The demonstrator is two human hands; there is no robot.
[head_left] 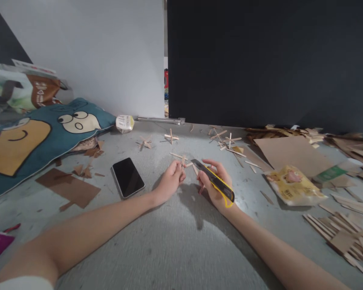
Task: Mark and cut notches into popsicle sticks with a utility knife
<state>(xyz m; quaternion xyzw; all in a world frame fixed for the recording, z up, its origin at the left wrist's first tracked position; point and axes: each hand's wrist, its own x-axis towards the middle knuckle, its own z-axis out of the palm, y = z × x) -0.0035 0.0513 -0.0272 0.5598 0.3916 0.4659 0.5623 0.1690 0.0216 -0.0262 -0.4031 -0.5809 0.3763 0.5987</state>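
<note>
My left hand (pixel 169 182) is closed in a pinch on a short wooden craft stick (pixel 183 159), whose end stands up above the fingertips. To its right, my right hand (pixel 217 181) is wrapped round a yellow and black utility knife (pixel 218 182). The knife's tip points up and left, towards the stick in my left hand. Loose stick pieces (pixel 195 169) lie on the table between and beyond my hands. Farther back stand small crossed-stick assemblies, one (pixel 171 137) straight ahead and another (pixel 145 143) left of it.
A phone (pixel 128 177) lies left of my hands, near brown cardboard (pixel 68 187) and a blue cushion (pixel 57 137). On the right are a yellow packet (pixel 294 186), a glue bottle (pixel 335 171), a cardboard sheet (pixel 287 151) and several wooden sticks (pixel 341 233). A dark panel (pixel 269 60) rises behind.
</note>
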